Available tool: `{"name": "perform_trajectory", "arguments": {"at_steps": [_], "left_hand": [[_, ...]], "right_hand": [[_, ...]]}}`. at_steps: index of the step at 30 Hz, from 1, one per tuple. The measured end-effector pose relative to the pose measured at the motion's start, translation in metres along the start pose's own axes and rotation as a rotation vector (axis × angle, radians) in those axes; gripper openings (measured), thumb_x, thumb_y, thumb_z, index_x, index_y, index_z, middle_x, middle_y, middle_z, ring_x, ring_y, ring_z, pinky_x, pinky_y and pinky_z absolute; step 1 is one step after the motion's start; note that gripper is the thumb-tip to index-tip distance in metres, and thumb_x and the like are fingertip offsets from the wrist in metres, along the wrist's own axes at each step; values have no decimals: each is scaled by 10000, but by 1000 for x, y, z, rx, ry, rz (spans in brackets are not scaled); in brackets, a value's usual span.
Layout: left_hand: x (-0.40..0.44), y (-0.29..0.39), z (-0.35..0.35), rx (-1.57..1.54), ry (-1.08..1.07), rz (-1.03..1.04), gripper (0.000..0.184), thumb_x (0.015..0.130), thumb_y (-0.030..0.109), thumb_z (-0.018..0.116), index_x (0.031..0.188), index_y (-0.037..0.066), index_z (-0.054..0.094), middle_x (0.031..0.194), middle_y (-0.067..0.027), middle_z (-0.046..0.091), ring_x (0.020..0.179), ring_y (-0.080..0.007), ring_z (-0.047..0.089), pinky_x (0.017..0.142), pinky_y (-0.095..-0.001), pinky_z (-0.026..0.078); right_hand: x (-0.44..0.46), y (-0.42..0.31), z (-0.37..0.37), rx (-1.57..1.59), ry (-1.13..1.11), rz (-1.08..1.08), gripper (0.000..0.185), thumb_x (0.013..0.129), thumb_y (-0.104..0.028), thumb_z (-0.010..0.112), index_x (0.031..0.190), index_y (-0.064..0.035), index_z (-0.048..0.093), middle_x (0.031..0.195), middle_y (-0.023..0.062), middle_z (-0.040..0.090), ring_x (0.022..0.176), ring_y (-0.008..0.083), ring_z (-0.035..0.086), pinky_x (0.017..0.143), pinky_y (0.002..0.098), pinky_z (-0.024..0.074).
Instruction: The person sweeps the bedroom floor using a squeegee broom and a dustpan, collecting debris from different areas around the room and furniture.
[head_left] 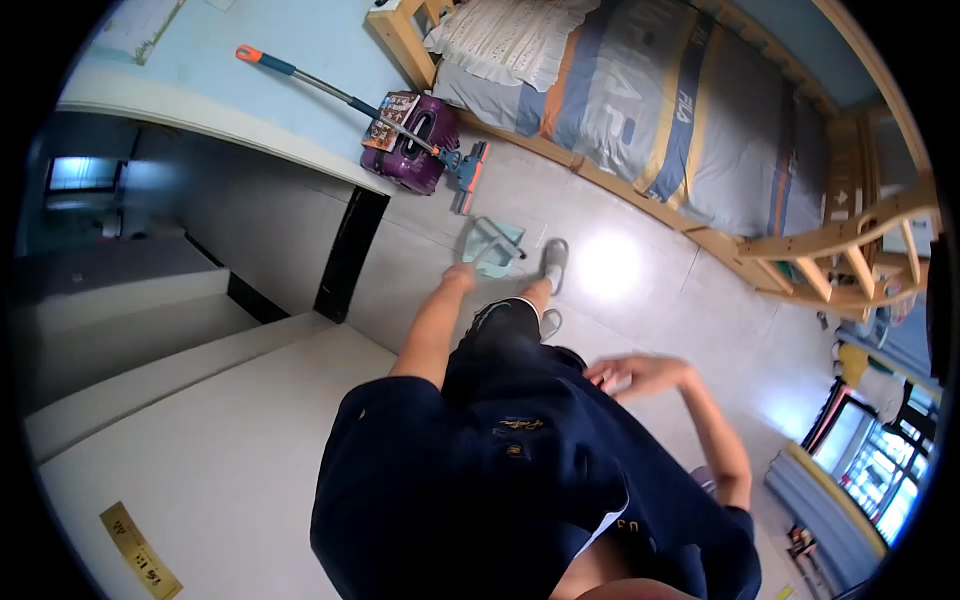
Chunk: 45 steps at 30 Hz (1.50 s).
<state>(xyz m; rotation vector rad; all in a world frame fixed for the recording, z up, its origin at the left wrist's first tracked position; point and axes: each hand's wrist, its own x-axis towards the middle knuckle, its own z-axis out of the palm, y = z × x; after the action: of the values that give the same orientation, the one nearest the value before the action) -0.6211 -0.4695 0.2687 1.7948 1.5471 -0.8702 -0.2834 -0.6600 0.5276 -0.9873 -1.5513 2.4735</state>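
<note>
My left hand [461,276] reaches down on the left, its fingers closed at the near side of a pale teal dustpan [484,258]. A grey bar, apparently part of its handle, crosses the pan; the exact grip is small and hard to see. My right hand [640,375] is bent in beside my waist, close to my dark shirt. Its fingers are somewhat spread, with nothing visible in them. My slippered foot [555,262] stands just right of the dustpan.
A floor squeegee mop [468,178] leans against a purple suitcase [412,150] by the wall. A wooden bed [640,110] runs along the far side, with a curved wooden rail [850,240] at right. The doorway's edge [352,250] is on the left.
</note>
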Motion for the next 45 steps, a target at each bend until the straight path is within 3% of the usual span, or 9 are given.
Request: {"name": "perform_trajectory", "arguments": {"at_steps": [7, 12, 15, 21, 25, 29, 30, 35, 45], "left_hand": [[-34, -3, -34, -216, -26, 274, 265, 724, 136, 594, 853, -95, 610, 786, -249, 630, 656, -308, 659, 628, -391, 536], [-29, 15, -48, -316, 42, 470, 306, 745, 191, 601, 799, -109, 572, 686, -219, 616, 521, -286, 634, 507, -387, 520], [-30, 32, -36, -321, 9, 519, 338, 789, 207, 580, 913, -106, 550, 731, -244, 619, 592, -322, 644, 569, -405, 521], [-46, 20, 1, -290, 50, 684, 360, 820, 188, 526, 1027, -101, 465, 910, -314, 589, 863, -427, 602, 761, -456, 488], [-92, 5, -15, -424, -421, 460, 380, 809, 190, 534, 1037, -105, 462, 940, -303, 588, 805, -385, 633, 716, -461, 498], [-59, -31, 42, -61, -274, 966, 341, 789, 121, 525, 997, -138, 448, 889, -289, 582, 610, -311, 643, 551, -376, 559], [-65, -36, 36, -20, -474, 930, 317, 794, 88, 508, 1003, -141, 445, 879, -272, 582, 637, -300, 643, 578, -359, 568], [-101, -81, 43, -162, -934, 723, 288, 814, -19, 428, 1079, -131, 419, 893, -208, 584, 726, -260, 642, 630, -331, 575], [-144, -213, 43, -51, -1094, 723, 320, 872, 46, 447, 1129, -133, 375, 948, -187, 573, 675, -235, 625, 566, -339, 567]], "right_hand": [[136, 44, -22, -395, 349, 239, 558, 816, -419, 583, 1208, -33, 489, 1044, 134, 602, 939, 199, 592, 751, 315, 486], [242, 86, 25, 392, 630, 130, 675, 824, -414, 568, 1341, -61, 316, 1159, 131, 537, 958, 253, 587, 760, 396, 502], [292, 91, 41, 738, 784, -22, 638, 847, -346, 541, 1356, -84, 260, 1142, 114, 541, 1003, 256, 567, 857, 446, 468], [327, 60, 63, 1118, 1180, -377, 200, 862, -192, 519, 914, -6, 572, 752, 9, 557, 643, 79, 474, 612, 238, 395], [363, 85, 108, 1209, 1385, -261, 271, 865, -274, 415, 848, -50, 568, 735, 41, 562, 594, 118, 469, 566, 242, 372], [419, 114, 147, 758, 1888, -123, 501, 902, -436, 319, 833, -16, 583, 740, 109, 605, 601, 206, 542, 560, 327, 435], [416, 94, 155, 699, 1931, 292, 549, 906, -444, 343, 790, 20, 613, 699, 165, 621, 623, 261, 580, 599, 365, 455], [465, 78, 221, 822, 2128, 478, 569, 853, -504, 461, 745, 20, 654, 617, 186, 608, 581, 286, 602, 549, 392, 426], [678, 24, 379, 1595, 2383, 190, 458, 811, -463, 587, 670, -28, 620, 503, -10, 411, 502, 91, 381, 472, 285, 283]]}}
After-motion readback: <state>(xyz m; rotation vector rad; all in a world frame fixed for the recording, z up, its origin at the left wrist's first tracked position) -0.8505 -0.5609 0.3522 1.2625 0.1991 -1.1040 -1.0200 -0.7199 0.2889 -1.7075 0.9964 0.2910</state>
